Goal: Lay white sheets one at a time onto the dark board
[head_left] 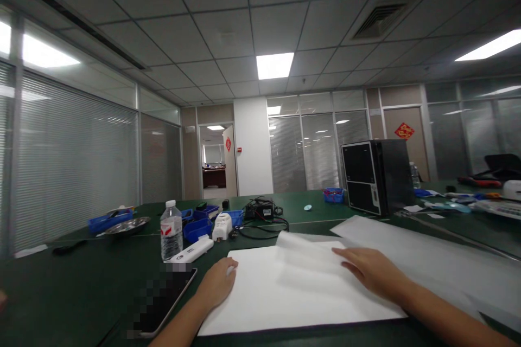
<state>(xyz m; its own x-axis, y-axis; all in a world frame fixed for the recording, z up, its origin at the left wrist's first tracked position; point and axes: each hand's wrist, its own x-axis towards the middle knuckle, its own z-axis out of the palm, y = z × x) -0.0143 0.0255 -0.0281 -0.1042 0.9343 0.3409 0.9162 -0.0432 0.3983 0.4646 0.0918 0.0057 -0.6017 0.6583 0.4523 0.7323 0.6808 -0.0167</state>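
A large white sheet of paper (260, 298) lies on the green table in front of me, its far edge curled up near the middle. My left hand (218, 283) rests on the sheet's left edge, fingers bent together at the far left corner. On the right, my right hand (372, 271) is over the sheet's far right part, with thumb and index finger apart and fingertips at the curled paper. Whether those fingers pinch the paper is hard to tell. Another pale translucent sheet (431, 260) spreads to the right, partly under my right forearm.
Left of the paper are a dark phone (166, 301), a water bottle (171, 233) and a white power strip (193, 250). Beyond sit blue bins (197, 229), a white adapter (222, 226) and black cables (264, 210). A computer tower (376, 176) stands back right. A fingertip shows at the far left edge.
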